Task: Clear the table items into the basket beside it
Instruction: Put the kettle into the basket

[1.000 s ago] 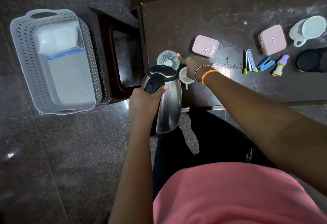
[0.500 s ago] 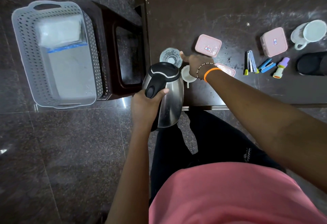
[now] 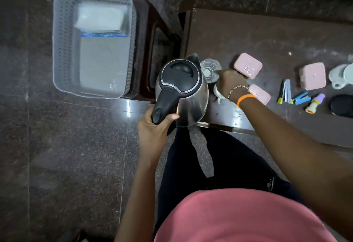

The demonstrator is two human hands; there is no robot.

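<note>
My left hand (image 3: pixel 154 131) grips the black handle of a steel kettle (image 3: pixel 183 92), held up at the table's left front corner and seen from above. My right hand (image 3: pixel 229 83) lies over a small white cup (image 3: pixel 217 93), with a finger reaching the clear glass (image 3: pixel 210 69); its grip is hidden. The grey perforated basket (image 3: pixel 57 41) stands on the floor to the left and holds a white packet (image 3: pixel 101 18). On the dark table (image 3: pixel 267 37) lie three pink boxes (image 3: pixel 248 65) (image 3: pixel 260 94) (image 3: pixel 312 75).
A dark wooden stool (image 3: pixel 152 37) stands between the basket and the table. At the table's right are a white mug (image 3: pixel 342 75), a black round object (image 3: pixel 342 105), a blue stapler (image 3: pixel 300 98), a purple and yellow stamp (image 3: pixel 315 103) and small clippers (image 3: pixel 285 92).
The kettle has risen in my left hand and now shows its lid from above, beside the glass. My right hand has stayed by the glass and cup.
</note>
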